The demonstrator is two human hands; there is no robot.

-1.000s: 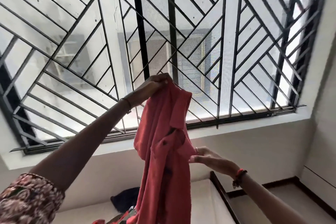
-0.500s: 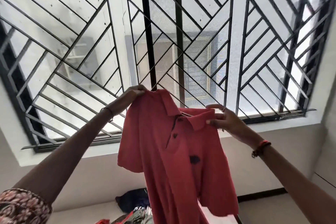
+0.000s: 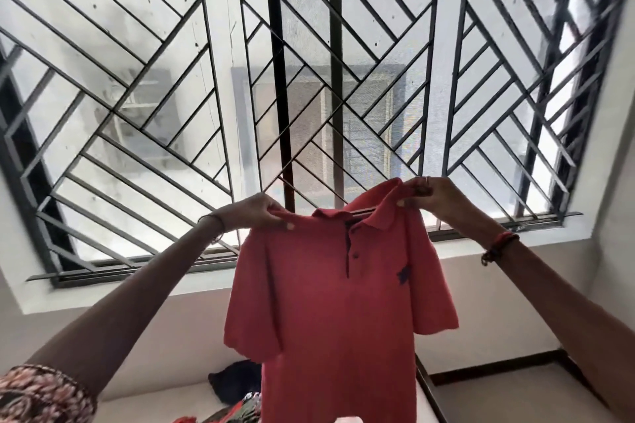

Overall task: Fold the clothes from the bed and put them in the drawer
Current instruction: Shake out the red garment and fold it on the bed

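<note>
- Shirt position: red polo shirt (image 3: 330, 302) hangs in the air in front of me, before the window grille (image 3: 144, 134) and above the bed (image 3: 154, 402). Its hem runs out of view at the bottom.
- Grip: my left hand (image 3: 252, 213) pinches one shoulder seam, thumb on the near side of the cloth. My right hand (image 3: 434, 197) pinches the other shoulder just beside the collar (image 3: 343, 216). Both hands are closed on fabric and carry nothing else.
- Key relation: the whole garment lies straight below both grips. Its long axis, collar to hem, is vertical. The shoulder line runs crosswise between my hands and is tilted, right end higher than left.
- Facing: button placket and dark chest emblem look toward me, so the front is on my side and the back is toward the window.
- Reach: both arms are stretched up and forward, and neither hand looks clearly nearer the bed. The right sits close to the collar, the left further out toward the sleeve.
- Judgement: folding likely wants the shirt laid flat on the bed, down and ahead of the grips. I would level the shoulders first, or the body may land skewed.
- Hazard: a dark garment (image 3: 237, 381) and a mixed heap of clothes (image 3: 237, 414) lie beneath the hanging body, so the shirt could settle on them.
- Drawer: not in view.
</note>
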